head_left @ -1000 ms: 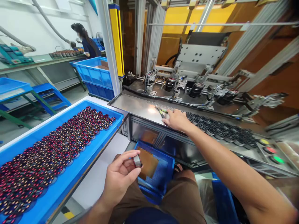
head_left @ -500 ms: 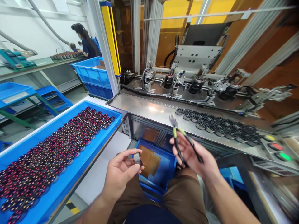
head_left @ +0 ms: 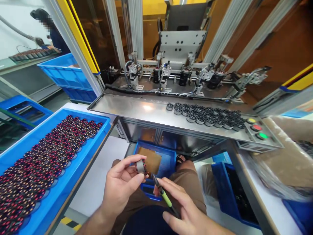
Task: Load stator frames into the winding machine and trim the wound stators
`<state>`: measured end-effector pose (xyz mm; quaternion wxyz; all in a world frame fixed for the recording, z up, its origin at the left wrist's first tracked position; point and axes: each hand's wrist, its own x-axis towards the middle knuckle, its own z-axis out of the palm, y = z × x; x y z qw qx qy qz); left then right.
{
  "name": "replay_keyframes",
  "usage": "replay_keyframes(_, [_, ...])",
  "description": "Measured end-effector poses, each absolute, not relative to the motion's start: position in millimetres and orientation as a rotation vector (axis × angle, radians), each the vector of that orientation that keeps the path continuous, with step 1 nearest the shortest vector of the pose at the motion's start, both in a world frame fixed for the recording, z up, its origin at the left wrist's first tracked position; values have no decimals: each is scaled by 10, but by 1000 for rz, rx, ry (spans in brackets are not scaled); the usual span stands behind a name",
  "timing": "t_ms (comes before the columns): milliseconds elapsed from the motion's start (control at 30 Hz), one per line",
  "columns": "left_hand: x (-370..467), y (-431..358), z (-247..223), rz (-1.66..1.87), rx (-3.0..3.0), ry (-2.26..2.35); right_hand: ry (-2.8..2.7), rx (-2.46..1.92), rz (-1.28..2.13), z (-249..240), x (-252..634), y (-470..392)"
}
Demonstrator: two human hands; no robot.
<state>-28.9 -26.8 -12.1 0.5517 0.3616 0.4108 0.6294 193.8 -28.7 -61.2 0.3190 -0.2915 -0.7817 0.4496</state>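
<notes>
Head view: the green-handled pliers (head_left: 166,198) have moved left, just beside the wound stator (head_left: 140,167); the right hand (head_left: 184,207) clasps them, the left hand (head_left: 119,182) pinches the stator.

brown shorts (head_left: 189,179) are worn with a dark navy top (head_left: 148,221) and dark-strapped sandal (head_left: 180,159).

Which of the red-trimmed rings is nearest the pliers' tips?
The single ring pinched in the left hand, just beside the pliers in the right hand; those in the blue tray lie farther off.
</notes>
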Motion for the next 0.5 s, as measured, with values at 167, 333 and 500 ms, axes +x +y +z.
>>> replay_keyframes(167, [-315, -316, -114, 1506, 888, 947, -2093, -740, 1075, -557, 1845, -254])
replay_keyframes(333, [-313, -321, -105, 1499, 909, 967, -2015, -661, 1042, -456, 1748, -221])
replay_keyframes(500, [-326, -313, -155, 1491, 917, 983, -1997, -673, 998, -396, 1693, -200])
